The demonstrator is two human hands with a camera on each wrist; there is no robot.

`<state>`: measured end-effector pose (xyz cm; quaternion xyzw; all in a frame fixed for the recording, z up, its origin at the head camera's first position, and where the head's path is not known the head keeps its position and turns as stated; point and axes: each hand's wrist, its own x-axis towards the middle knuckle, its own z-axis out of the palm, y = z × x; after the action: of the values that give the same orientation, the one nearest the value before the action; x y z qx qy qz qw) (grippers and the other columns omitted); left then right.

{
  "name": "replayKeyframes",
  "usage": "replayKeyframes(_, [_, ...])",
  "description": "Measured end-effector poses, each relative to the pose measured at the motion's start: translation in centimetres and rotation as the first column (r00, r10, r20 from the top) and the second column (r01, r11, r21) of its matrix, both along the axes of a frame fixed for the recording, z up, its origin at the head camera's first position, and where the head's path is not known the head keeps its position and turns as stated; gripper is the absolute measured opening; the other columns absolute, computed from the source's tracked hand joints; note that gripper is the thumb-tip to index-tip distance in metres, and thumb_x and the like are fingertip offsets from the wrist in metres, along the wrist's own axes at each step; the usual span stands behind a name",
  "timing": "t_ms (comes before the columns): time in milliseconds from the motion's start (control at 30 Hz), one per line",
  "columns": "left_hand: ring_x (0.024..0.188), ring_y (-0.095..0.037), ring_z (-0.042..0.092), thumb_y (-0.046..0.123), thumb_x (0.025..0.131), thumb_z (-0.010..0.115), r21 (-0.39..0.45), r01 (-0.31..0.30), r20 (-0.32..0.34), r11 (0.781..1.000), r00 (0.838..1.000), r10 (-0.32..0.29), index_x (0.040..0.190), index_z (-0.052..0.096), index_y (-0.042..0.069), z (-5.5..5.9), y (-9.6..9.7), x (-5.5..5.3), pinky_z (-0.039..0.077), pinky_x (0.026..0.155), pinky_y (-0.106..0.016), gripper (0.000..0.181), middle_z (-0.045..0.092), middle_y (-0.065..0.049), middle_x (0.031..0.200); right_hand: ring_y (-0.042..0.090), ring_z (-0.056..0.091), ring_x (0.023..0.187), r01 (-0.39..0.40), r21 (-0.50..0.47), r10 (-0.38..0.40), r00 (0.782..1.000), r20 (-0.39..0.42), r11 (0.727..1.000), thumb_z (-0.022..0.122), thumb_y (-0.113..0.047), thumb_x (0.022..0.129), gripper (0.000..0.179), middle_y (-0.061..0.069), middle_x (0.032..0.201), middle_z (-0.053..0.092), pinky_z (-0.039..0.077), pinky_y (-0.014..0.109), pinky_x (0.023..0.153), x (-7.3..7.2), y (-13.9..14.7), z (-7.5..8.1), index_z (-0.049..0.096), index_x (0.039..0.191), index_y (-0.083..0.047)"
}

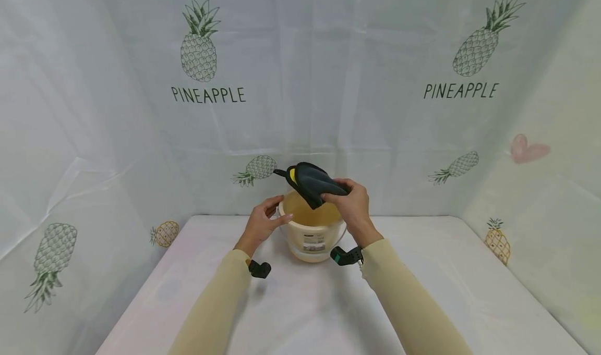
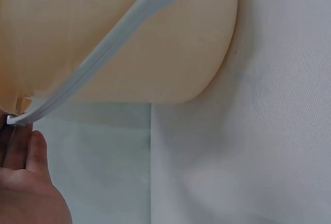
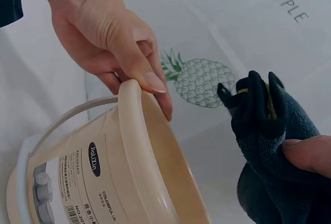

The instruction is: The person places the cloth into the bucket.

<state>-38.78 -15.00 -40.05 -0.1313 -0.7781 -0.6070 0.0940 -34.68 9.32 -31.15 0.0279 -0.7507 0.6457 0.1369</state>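
Note:
A cream plastic bucket (image 1: 295, 234) stands upright, with a printed label (image 1: 314, 242) on its front. My left hand (image 1: 261, 223) holds the bucket's left rim, thumb on the near side and fingers on the far side. Over the bucket's mouth, my right hand (image 1: 353, 206) grips a folded dark blue towel (image 1: 315, 182) with black edging, a yellow patch and a small loop. In the right wrist view the towel (image 3: 271, 157) looks fuzzy, and only the right thumb (image 3: 310, 155) shows on it. The bucket's floor is hidden.
The bucket's pale carrying handle (image 2: 103, 50) hangs down its side. A white-covered table (image 1: 300, 308) lies underneath. Close behind the bucket rises a pale curtain (image 1: 324, 115) printed with pineapples, and similar sheets flank both sides.

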Motion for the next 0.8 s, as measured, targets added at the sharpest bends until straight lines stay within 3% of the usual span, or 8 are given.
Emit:
replayKeyframes(300, [0.141, -0.028, 0.039, 0.026, 0.082, 0.084, 0.01, 0.047, -0.008, 0.999, 0.999, -0.047, 0.145, 0.05, 0.006, 0.2, -0.1, 0.2, 0.03, 0.119, -0.038, 0.074, 0.045, -0.011, 0.151, 0.024, 0.059, 0.114, -0.016, -0.024, 0.015, 1.0, -0.02, 1.0, 0.081, -0.009, 0.083, 0.045, 0.01, 0.123, 0.064, 0.052, 0.036, 0.1, -0.1, 0.2, -0.3, 0.064, 0.125, -0.007])
replayKeyframes(400, [0.142, -0.03, 0.037, 0.02, 0.085, 0.081, -0.01, 0.056, 0.001, 0.998, 0.998, -0.056, 0.146, 0.046, 0.001, 1.4, 0.0, 1.3, 0.029, 0.12, -0.039, 0.073, 0.041, -0.016, 0.153, 0.024, 0.06, 0.112, -0.02, -0.031, 0.018, 0.999, -0.033, 0.999, 0.079, -0.008, 0.083, 0.043, 0.013, 0.123, 0.064, 0.053, 0.036, 0.099, 0.0, 0.2, -0.2, 0.064, 0.124, -0.005])
replayKeyframes(500, [0.143, -0.032, 0.034, 0.015, 0.086, 0.079, -0.008, 0.071, 0.019, 0.997, 0.997, -0.071, 0.147, 0.042, -0.003, 1.7, -0.1, 1.4, 0.027, 0.12, -0.039, 0.073, 0.037, -0.019, 0.154, 0.024, 0.059, 0.111, -0.02, -0.027, 0.019, 0.999, -0.038, 0.999, 0.08, -0.009, 0.083, 0.043, 0.015, 0.124, 0.064, 0.053, 0.036, 0.098, 0.0, 0.2, -0.2, 0.064, 0.123, -0.005])
replayKeyframes(633, [0.144, -0.03, 0.034, 0.018, 0.085, 0.081, 0.019, 0.072, 0.015, 0.997, 0.997, -0.072, 0.147, 0.044, 0.001, 0.5, -0.2, 0.3, 0.027, 0.121, -0.037, 0.074, 0.036, -0.017, 0.155, 0.024, 0.059, 0.111, -0.025, -0.035, 0.024, 0.999, -0.036, 0.999, 0.08, -0.009, 0.083, 0.043, 0.015, 0.124, 0.064, 0.053, 0.036, 0.098, -0.1, 0.3, -0.4, 0.064, 0.123, -0.004])
replayKeyframes(800, [0.142, -0.027, 0.037, 0.022, 0.083, 0.083, 0.037, 0.058, -0.003, 0.998, 0.998, -0.058, 0.145, 0.049, 0.005, 0.1, -0.3, 0.0, 0.029, 0.119, -0.034, 0.073, 0.041, -0.013, 0.153, 0.024, 0.059, 0.111, -0.023, -0.035, 0.022, 0.999, -0.025, 0.999, 0.08, -0.009, 0.084, 0.043, 0.013, 0.122, 0.064, 0.053, 0.035, 0.098, 0.0, 0.2, -0.4, 0.064, 0.123, -0.005])
